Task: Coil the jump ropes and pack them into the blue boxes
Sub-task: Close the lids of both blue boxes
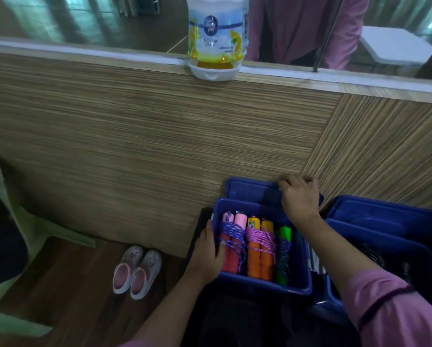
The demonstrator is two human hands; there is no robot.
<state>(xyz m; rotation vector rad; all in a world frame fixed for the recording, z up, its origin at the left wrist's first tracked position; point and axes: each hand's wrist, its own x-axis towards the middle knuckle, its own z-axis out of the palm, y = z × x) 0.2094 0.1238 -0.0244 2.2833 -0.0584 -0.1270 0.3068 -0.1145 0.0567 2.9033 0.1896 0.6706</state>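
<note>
Now the left hand [207, 249] steadies the light blue box [262, 284] of soft coiled jump ropes [257, 249] while the right hand [300, 196] grips its lid [250, 190].

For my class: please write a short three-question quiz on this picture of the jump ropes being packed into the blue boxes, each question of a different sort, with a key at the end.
1. True or false: the blue box in front of the person holds coiled jump ropes standing side by side.
2. Multiple choice: the left hand grips A) the pink shoes; B) the box's left wall; C) the air freshener bottle.
3. Fill in: the right hand rests on the blue ____ behind the box.

Key
1. True: the red-and-pink rope, the orange rope and the green rope are inside.
2. B
3. lid
</note>
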